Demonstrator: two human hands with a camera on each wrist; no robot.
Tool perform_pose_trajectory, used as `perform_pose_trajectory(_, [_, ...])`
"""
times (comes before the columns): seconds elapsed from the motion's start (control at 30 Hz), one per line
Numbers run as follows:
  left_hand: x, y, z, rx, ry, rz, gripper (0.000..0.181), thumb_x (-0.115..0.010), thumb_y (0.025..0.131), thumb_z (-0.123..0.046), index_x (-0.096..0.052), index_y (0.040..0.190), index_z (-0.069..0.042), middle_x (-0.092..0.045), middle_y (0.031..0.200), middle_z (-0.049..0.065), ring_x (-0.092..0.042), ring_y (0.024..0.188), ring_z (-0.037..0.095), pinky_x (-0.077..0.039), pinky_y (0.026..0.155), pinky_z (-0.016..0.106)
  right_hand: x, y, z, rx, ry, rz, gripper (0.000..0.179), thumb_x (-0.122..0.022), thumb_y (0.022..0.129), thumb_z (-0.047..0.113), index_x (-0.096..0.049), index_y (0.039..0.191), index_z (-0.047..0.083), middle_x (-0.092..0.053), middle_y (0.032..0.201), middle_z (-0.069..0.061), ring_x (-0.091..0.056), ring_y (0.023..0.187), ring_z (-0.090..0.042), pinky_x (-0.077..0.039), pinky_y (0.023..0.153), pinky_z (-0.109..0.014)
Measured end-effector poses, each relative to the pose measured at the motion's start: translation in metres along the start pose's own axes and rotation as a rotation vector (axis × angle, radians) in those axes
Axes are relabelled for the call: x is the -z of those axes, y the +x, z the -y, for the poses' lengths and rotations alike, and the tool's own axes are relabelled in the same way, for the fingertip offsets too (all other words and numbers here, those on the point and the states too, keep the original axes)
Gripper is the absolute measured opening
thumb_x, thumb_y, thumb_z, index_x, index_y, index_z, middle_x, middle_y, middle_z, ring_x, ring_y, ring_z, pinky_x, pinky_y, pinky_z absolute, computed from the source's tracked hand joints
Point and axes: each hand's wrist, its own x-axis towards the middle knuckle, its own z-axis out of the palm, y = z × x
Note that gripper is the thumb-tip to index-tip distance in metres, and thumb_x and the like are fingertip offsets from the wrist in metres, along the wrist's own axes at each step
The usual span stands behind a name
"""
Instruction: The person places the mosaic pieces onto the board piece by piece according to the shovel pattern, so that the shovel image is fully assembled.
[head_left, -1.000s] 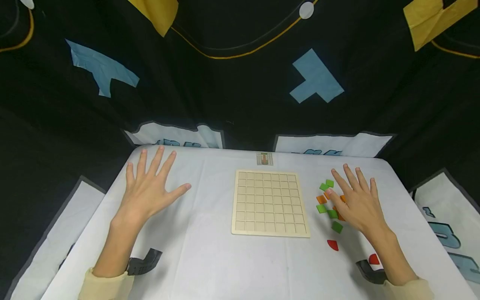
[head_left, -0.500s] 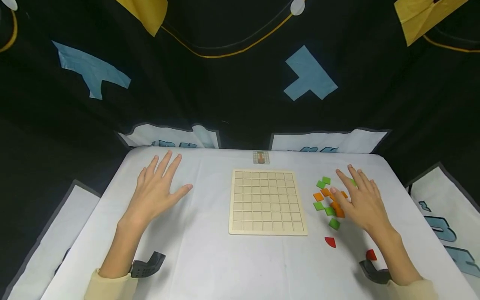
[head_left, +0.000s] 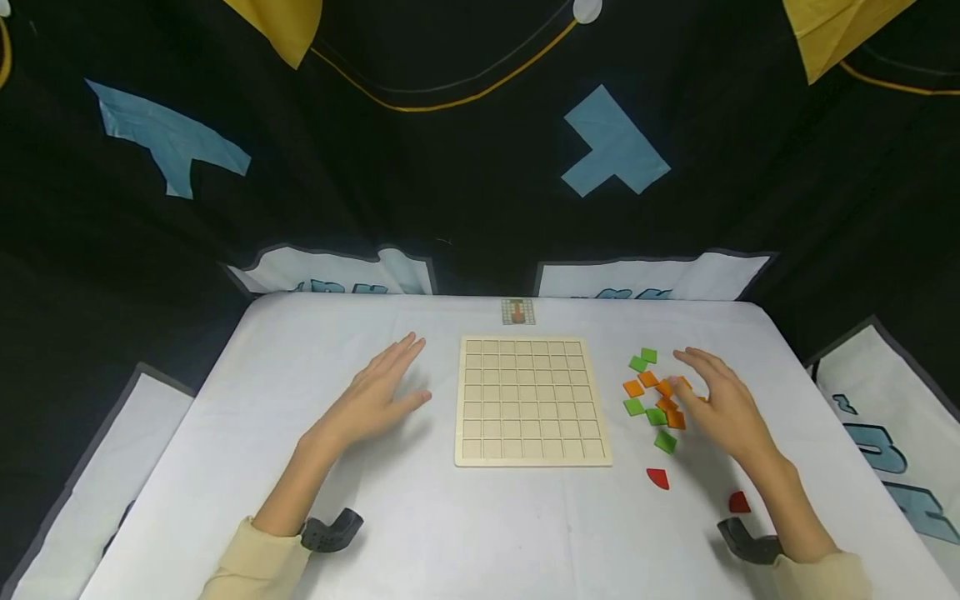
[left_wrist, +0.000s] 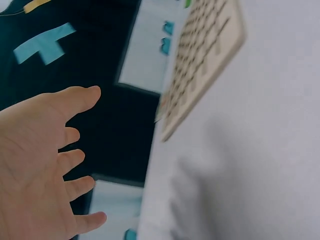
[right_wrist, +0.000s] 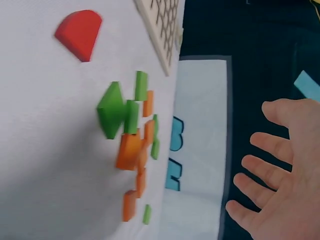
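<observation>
Backdrop: black cloth curtain [head_left: 420, 183] facing you.
Surface: white-covered table [head_left: 487, 533].
Board: pale wooden grid board [head_left: 532, 400], flat mid-table, no pieces in its cells.
Your hands: left hand [head_left: 372, 402] extended beside the board, right hand [head_left: 726, 408] relaxed near the tiles; both hold nothing.
Pieces: red quarter-round pieces [head_left: 657, 478], green square tiles [head_left: 665, 441] and orange square tiles [head_left: 633, 388], loose right of the board; work with them looks unstarted, all left.

Left hand and wooden grid board, left wrist view.
The left hand [left_wrist: 35, 160] extends at lower left, palm visible, thumb uppermost, fingers spread and apart from the wooden grid board [left_wrist: 206, 57]. The board lies on the white-covered table [left_wrist: 275, 140]; a blurred shadow [left_wrist: 212, 185] falls nearby. A light-blue T-shaped patch [left_wrist: 46, 44] marks the black backdrop [left_wrist: 117, 140].
</observation>
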Motion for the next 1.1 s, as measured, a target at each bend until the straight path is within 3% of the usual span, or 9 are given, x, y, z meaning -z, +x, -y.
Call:
perform_pose_trajectory(0.23, [-0.03,0.009,-0.003,-0.059,-0.007,0.11,0.081,-0.068,0.095,-0.038,-0.026,0.159,-0.012,-0.018,0.165,0.009,-0.016,0.149,0.039,-0.018,0.113,0.064,-0.007,-0.001,-0.016,-0.015,0.102,0.023,0.046,-0.06,0.101,0.021,-0.052,0.14,-0.001,-0.042,0.146,-0.029,-0.035,0.135,-0.051,-0.035,0.097,-0.073])
perform_pose_trajectory(0.6, [-0.056,0.014,-0.006,-0.053,0.012,0.292,0.081,-0.065,0.093,-0.049,-0.032,0.158,-0.013,-0.019,0.165,0.008,-0.011,0.149,0.039,-0.01,0.115,0.064,-0.017,0.002,-0.034,-0.115,0.176,0.109,0.053,-0.06,0.102,0.03,-0.05,0.142,-0.002,-0.042,0.145,-0.032,-0.037,0.132,-0.053,-0.035,0.098,-0.072])
perform_pose_trajectory(0.73, [-0.06,0.012,-0.005,-0.057,0.044,0.322,0.081,-0.064,0.093,-0.051,-0.033,0.157,-0.013,-0.02,0.165,0.008,-0.011,0.15,0.039,-0.007,0.116,0.063,-0.021,0.003,-0.039,-0.128,0.178,0.11,0.052,-0.061,0.101,0.029,-0.051,0.141,-0.003,-0.045,0.143,-0.032,-0.039,0.131,-0.051,-0.037,0.099,-0.069])
perform_pose_trajectory(1.1, [-0.061,0.01,-0.009,-0.038,0.053,0.332,0.087,-0.067,0.089,-0.053,-0.033,0.157,-0.011,-0.018,0.165,0.007,-0.009,0.15,0.039,-0.004,0.116,0.062,-0.033,0.002,-0.048,-0.147,0.203,0.139,0.043,-0.067,0.096,0.012,-0.058,0.134,-0.004,-0.058,0.132,-0.026,-0.053,0.116,-0.043,-0.047,0.097,-0.057])
